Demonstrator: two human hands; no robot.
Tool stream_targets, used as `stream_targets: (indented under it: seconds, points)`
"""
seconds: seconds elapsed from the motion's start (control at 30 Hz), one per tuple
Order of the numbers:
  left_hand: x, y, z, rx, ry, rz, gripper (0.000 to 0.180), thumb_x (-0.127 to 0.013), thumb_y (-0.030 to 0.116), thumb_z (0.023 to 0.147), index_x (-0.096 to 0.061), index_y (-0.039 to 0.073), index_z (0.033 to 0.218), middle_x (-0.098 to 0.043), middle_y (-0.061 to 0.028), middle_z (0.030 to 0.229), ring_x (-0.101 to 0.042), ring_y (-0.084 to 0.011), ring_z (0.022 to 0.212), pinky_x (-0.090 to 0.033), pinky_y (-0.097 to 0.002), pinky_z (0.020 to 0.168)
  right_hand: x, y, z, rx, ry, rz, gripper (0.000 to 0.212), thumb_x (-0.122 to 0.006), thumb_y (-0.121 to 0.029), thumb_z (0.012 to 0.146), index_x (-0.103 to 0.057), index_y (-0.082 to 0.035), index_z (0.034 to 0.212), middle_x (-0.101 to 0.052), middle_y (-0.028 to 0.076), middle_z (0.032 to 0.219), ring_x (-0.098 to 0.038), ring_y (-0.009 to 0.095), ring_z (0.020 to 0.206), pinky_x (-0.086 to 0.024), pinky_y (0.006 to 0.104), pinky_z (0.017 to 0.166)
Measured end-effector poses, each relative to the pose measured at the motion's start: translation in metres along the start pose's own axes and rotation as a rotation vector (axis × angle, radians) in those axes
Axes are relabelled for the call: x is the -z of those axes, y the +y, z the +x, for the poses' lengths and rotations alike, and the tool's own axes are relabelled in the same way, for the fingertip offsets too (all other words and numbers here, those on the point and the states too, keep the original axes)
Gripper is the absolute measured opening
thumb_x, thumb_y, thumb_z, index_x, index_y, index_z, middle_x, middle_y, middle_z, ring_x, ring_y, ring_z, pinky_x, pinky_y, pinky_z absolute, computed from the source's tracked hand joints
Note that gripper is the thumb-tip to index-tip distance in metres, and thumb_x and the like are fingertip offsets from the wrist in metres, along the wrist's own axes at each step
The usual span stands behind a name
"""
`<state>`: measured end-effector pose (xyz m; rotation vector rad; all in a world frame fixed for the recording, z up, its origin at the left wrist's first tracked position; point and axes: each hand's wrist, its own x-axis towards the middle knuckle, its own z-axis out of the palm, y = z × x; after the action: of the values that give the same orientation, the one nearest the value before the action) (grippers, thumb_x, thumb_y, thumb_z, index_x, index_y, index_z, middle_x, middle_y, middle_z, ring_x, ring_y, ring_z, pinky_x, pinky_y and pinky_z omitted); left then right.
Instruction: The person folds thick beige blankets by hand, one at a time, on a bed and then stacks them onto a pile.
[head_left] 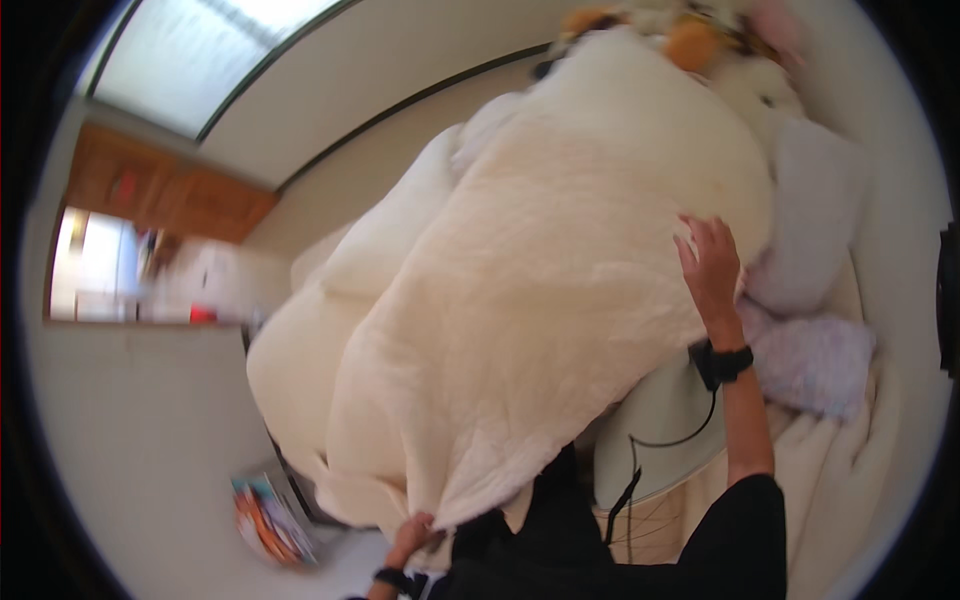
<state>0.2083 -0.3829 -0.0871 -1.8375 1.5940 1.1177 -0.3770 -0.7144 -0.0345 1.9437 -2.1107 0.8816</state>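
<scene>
Beyond a dark-framed window [205, 65], floor and walls are left pale; a cream blanket [540, 240] is draped over bulky bedding [300, 375].

If the blanket were dragged from one corner only, bunching could be caused — and the stuffed toys [690, 45] at its far end might be dislodged. Its near edge is pinched by the left hand [415, 535]; the right hand [712, 265] is loosely spread above its right side — contact cannot be told.
</scene>
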Motion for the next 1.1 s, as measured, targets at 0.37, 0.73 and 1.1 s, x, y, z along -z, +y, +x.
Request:
stream_targets:
  seconds: [0.37,0.73,1.1]
  points:
    - [-0.055,0.019,0.042,-0.052,0.203,-0.227,0.029,-0.067,0.028,0.068,-0.054,0.008,0.084,-0.052,-0.0092,0.090,-0.055,-0.0302,0.085,-0.046,-0.0405,0.069,-0.181,0.020,-0.114,-0.164,-0.564,-0.319,0.043,-0.057,-0.028,0.079,-0.053,-0.001,0.112,-0.057,0.019,0.105,-0.053,0.035,0.098,-0.043,0.0425,0.082]
    - [-0.069,0.041,0.009,-0.222,0.362,-1.030,0.025,-0.064,0.029,0.076,-0.057,0.007,0.086,-0.058,-0.0075,0.084,-0.056,-0.0211,0.078,-0.045,-0.0305,0.067,-0.147,-0.093,-0.118,0.016,-0.363,-0.054,0.046,-0.056,-0.018,0.079,-0.049,-0.006,0.123,-0.055,0.010,0.091,-0.053,0.021,0.080,-0.044,0.0327,0.071]
    - [-0.165,-0.083,-0.107,0.102,0.212,-2.019,0.024,-0.058,0.027,0.083,-0.058,0.002,0.084,-0.056,-0.0027,0.070,-0.055,-0.0102,0.061,-0.045,-0.0225,0.056,-0.029,-0.489,-0.239,0.248,-1.371,0.430,0.038,-0.057,-0.018,0.084,-0.051,-0.001,0.118,-0.054,0.001,0.078,-0.049,0.009,0.072,-0.042,0.0229,0.065]
